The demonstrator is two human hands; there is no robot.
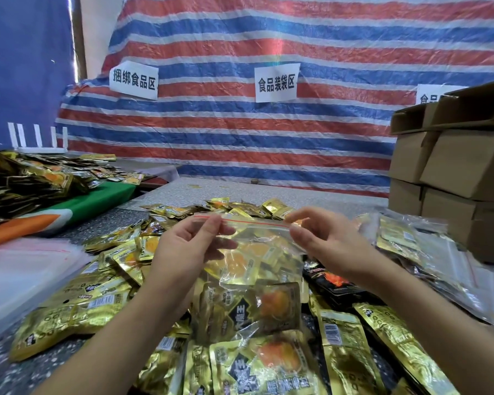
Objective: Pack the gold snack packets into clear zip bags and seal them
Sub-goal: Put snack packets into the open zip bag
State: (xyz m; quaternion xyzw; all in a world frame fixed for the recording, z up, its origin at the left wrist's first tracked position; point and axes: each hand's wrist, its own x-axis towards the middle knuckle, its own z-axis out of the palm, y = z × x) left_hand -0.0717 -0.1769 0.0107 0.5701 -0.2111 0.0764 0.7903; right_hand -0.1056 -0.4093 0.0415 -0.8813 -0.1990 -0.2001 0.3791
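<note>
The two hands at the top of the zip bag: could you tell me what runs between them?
In the head view, the bag's red zip strip spans from the left hand to the right hand.

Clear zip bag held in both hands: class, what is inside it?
Inside the clear zip bag lie gold snack packets, orange pictures showing through. Overlap and glare hide their number. Both hands' fingers pinch its red-lined top.
</note>
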